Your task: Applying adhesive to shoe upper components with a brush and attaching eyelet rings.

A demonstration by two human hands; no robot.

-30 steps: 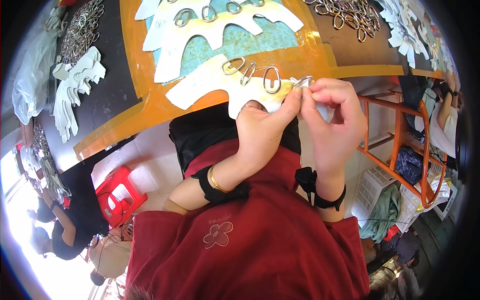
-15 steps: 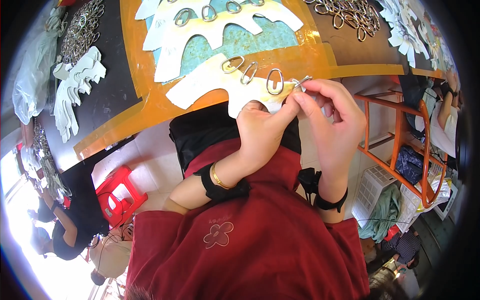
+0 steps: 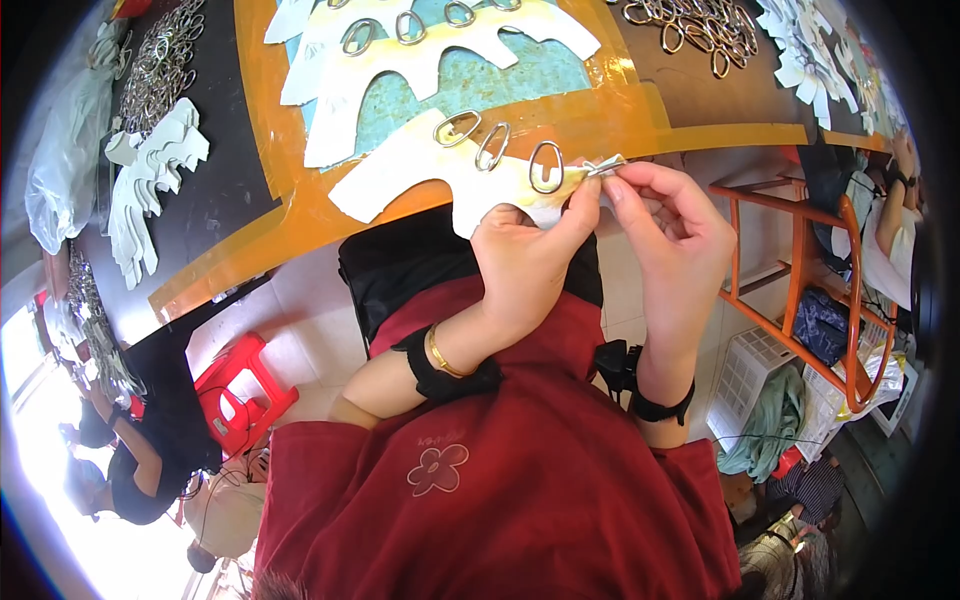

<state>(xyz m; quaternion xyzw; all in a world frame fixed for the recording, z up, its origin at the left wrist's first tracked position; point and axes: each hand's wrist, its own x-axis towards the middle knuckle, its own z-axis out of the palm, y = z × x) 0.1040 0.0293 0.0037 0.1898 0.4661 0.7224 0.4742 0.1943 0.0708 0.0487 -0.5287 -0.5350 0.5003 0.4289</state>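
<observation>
A white scalloped piece of sheet material (image 3: 405, 165) with yellowish patches is held up at the table's near edge. My left hand (image 3: 522, 262) grips its lower right part, thumb and fingers closed on it. Three oval metal rings stand along its upper edge, the rightmost ring (image 3: 546, 167) closest to my left thumb. At the right end, my right hand (image 3: 672, 235) pinches another metal ring (image 3: 606, 168) together with the end tab, which looks folded through or over it. My fingertips partly hide that spot.
Similar white pieces with rings (image 3: 335, 110) lie beyond on a greenish board (image 3: 440, 85). Loose metal rings are heaped far right (image 3: 705, 35) and far left (image 3: 160, 75). More white pieces (image 3: 150, 190) lie at left. An orange metal frame (image 3: 800, 270) stands right, a red stool (image 3: 240, 390) left.
The ring at the right end has tilted flatter, and the end tab now shows folded beside it. My right fingers have shifted slightly to the right. My left hand keeps its hold.
</observation>
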